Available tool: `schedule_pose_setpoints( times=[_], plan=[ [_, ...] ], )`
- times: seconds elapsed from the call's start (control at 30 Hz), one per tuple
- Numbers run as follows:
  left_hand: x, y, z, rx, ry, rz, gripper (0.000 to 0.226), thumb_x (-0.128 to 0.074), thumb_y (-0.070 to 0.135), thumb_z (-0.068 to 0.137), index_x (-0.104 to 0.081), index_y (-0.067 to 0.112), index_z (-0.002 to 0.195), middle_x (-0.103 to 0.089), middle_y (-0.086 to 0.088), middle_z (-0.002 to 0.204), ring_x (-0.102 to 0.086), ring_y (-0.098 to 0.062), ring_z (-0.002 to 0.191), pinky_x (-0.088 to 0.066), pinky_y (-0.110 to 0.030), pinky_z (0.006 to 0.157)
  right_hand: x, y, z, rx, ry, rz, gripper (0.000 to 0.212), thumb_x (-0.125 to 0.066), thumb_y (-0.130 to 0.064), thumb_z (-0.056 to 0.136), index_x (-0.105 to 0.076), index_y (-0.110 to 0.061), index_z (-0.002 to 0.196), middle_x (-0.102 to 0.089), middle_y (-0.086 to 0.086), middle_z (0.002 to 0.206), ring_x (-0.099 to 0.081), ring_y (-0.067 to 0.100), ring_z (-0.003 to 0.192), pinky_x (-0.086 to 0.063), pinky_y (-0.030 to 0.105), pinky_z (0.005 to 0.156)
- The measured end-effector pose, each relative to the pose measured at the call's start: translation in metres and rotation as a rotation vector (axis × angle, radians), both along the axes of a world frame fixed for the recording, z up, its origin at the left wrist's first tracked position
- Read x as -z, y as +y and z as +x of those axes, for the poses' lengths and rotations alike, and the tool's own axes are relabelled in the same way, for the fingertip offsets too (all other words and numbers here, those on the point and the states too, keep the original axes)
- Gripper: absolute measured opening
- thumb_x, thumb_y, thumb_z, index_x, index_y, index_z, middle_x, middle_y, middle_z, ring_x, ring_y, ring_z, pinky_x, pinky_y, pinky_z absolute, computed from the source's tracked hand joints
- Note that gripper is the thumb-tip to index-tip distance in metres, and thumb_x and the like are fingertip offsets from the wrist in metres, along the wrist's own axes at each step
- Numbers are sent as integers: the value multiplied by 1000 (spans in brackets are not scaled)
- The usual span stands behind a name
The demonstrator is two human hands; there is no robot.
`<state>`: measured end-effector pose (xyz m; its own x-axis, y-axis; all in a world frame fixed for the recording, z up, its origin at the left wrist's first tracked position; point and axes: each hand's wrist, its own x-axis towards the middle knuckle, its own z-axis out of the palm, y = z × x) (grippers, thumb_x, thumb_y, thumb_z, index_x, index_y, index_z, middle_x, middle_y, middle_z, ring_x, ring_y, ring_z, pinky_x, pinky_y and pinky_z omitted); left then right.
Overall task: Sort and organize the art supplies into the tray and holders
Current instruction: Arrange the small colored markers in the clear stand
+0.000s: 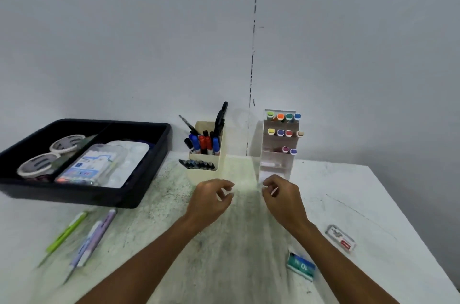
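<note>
Both hands hover over the middle of the white, smudged table (pixel 323 179), in front of the two holders. The left hand (pixel 211 198) has its fingers curled, with something small and pale showing at the fingertips; the blur hides whether it is pinched there. The right hand (pixel 281 194) is curled the same way, and a thin pale sliver shows between its fingers, too blurred to tell if it is gripped.

Just behind the left hand stands the cream pen holder (pixel 219 157). Blue, red and black markers (pixel 205 142) stand upright in its taller back part, along with black-handled scissors (pixel 221 117), and a row of dark pens (pixel 196 164) fills its lower front pocket. To its right, just behind the right hand, is a clear tiered rack (pixel 276 154) with coloured marker caps (pixel 283 117) pointing outward in three rows.

On the far left of the table sits the black tray (pixel 149 179), split by a divider. Two rolls of tape (pixel 49 154) lie in its left section and a clear packet (pixel 99 164) in its right.

In front of the tray, loose on the table, lie a green pen (pixel 67 231) and, just beside it, two pale purple pens (pixel 95 236). Near the right forearm lie a small teal box (pixel 301 266) and, farther right, a clear little case (pixel 341 237).
</note>
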<state>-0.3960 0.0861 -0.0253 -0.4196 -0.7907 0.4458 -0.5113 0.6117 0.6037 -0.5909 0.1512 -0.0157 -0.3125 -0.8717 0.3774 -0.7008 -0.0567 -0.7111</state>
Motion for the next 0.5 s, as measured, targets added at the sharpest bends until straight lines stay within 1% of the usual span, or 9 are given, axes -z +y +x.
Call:
schedule_pose_setpoints(
  times=[0.07,0.13,0.17,0.2,0.3,0.37,0.43,0.5],
  plan=[
    [9,5,41,-67,-28,44,22,-72,22,76,-74,15,97,-70,10,85,-60,2,62,-44,-6,63,8,-7,30,-91,25,2,10,-68,-3,78,-67,-13,82,-61,-6,67,-58,10,59,-51,28,59],
    [14,9,82,-144,-49,58,22,-68,25,74,-74,17,94,-67,16,82,-59,3,62,-43,-7,63,13,-15,60,-173,22,50,10,-68,-5,79,-67,-13,84,-61,-7,68,-57,6,59,-50,25,59],
    [14,11,95,-188,-46,62,22,-67,25,73,-74,17,92,-67,16,81,-60,2,62,-43,-7,62,15,-18,72,-214,23,75,10,-67,-6,80,-68,-14,85,-61,-8,68,-57,6,59,-48,22,59],
    [15,15,130,-260,-40,66,22,-67,25,72,-75,16,91,-68,14,79,-60,1,63,-43,-7,62,17,-27,106,-296,18,103,9,-67,-6,81,-68,-14,87,-61,-8,69,-56,5,59,-47,21,59],
    [12,19,160,-327,-60,71,23,-64,25,71,-75,17,90,-68,10,76,-57,0,67,-39,-8,62,20,-37,134,-368,28,130,8,-66,-9,83,-69,-13,89,-61,-5,73,-56,8,62,-46,21,61],
    [10,25,199,-421,-67,105,24,-63,27,73,-75,20,92,-68,10,77,-54,0,65,-41,-14,64,21,-48,175,-449,54,132,8,-65,-12,84,-69,-13,91,-61,-5,76,-56,9,65,-45,22,62],
    [8,29,233,-492,-31,110,20,-62,33,78,-75,22,89,-69,9,77,-58,-4,66,-45,-21,63,22,-59,215,-537,69,188,12,-62,-14,85,-69,-12,95,-61,-4,79,-56,12,69,-45,23,65],
    [10,32,262,-494,-5,140,28,-57,40,79,-76,19,85,-70,7,77,-61,-6,68,-49,-24,64,21,-64,251,-590,96,259,18,-59,-15,86,-68,-14,101,-60,-3,82,-59,17,77,-45,25,69]
  ],
)
